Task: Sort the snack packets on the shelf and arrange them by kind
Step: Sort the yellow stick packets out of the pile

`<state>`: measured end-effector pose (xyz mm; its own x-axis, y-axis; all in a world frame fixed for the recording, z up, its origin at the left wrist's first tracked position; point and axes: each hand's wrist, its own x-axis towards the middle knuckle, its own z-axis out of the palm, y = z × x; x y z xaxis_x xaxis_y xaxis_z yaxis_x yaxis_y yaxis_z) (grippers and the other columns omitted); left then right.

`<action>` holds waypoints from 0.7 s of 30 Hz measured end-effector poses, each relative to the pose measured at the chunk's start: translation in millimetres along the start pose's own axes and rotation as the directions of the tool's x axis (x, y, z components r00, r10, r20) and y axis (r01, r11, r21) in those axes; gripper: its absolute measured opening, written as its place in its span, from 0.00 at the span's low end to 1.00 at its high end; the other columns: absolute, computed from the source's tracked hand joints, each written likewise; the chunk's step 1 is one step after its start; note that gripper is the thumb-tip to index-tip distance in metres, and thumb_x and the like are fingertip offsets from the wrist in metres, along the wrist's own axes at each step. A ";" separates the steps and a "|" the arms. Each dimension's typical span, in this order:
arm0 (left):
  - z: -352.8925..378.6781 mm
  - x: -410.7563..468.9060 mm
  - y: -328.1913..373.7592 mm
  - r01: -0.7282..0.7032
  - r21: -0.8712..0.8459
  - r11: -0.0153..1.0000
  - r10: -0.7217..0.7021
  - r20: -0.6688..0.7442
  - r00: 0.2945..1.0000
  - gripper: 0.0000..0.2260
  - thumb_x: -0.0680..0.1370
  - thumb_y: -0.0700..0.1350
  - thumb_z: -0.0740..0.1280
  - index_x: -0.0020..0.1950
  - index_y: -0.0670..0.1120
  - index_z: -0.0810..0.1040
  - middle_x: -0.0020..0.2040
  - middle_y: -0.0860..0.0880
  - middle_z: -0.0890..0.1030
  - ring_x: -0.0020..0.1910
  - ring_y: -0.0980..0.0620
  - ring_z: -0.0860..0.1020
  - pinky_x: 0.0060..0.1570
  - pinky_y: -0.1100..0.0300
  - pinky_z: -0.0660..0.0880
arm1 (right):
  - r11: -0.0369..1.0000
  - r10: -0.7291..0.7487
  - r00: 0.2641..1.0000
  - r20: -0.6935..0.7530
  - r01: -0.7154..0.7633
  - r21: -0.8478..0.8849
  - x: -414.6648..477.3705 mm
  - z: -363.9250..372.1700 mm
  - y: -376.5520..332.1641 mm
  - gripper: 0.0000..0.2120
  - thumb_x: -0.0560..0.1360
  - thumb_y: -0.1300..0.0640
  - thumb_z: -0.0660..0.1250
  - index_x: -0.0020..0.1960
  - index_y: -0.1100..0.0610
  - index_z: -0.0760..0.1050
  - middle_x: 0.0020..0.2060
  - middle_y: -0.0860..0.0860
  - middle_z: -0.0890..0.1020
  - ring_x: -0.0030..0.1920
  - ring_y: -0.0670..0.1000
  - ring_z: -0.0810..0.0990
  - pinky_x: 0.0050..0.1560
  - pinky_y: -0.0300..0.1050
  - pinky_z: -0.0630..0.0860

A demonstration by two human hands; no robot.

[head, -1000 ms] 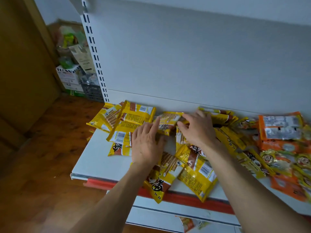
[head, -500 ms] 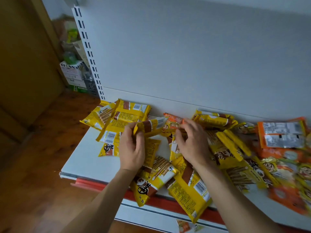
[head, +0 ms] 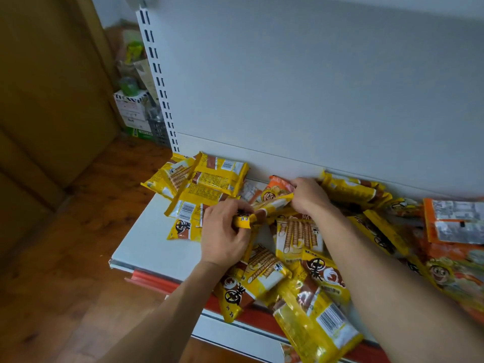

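A long yellow packet point(head: 271, 206) is held just above the shelf point(head: 146, 247), slanting from front left to back right. The left hand point(head: 225, 231) has its fingers curled round the near end. The right hand point(head: 309, 197) pinches the far end, close to the grey back panel point(head: 314, 87). An orange packet point(head: 278, 186) lies right beside the right hand's fingers, against the back edge; whether they touch it is hard to tell. To the left, a stack of yellow packets point(head: 209, 179) sits in the back corner beside the slotted upright point(head: 157, 74), with one corner poking past the shelf's left edge. A bare white stretch of shelf runs from that stack to the front left corner, with the red strip point(head: 157, 280) along the front edge. Under and between the forearms, loose yellow packets point(head: 296, 234) overlap in a heap. Two of them point(head: 314, 323) hang over the front edge and cover the strip there. Further right, more orange packets point(head: 455, 224) pile up to the border of the view, some turned silver side up. Beyond the left edge, the wooden floor point(head: 65, 258) lies well below, with boxes point(head: 131, 108) stacked behind the upright.
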<state>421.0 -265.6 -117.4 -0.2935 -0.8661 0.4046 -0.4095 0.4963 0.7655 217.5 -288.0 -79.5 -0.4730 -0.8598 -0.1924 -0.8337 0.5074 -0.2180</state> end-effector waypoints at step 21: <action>-26.9 4.5 33.7 -0.186 0.122 0.975 0.156 0.219 0.963 0.30 0.71 0.45 0.63 0.74 0.44 0.68 0.74 0.46 0.68 0.72 0.46 0.65 0.72 0.49 0.61 | 0.831 -0.085 0.578 -0.812 0.490 0.262 -28.4 -75.9 0.2 0.15 0.71 0.52 0.74 0.52 0.58 0.76 0.48 0.54 0.82 0.40 0.55 0.81 0.40 0.48 0.76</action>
<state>429.2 -254.4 -76.3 -0.5358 -0.7437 0.3998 -0.4502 0.6522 0.6098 209.1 -267.9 -1.5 -0.4341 -0.5863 0.6839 -0.8500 0.0151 -0.5266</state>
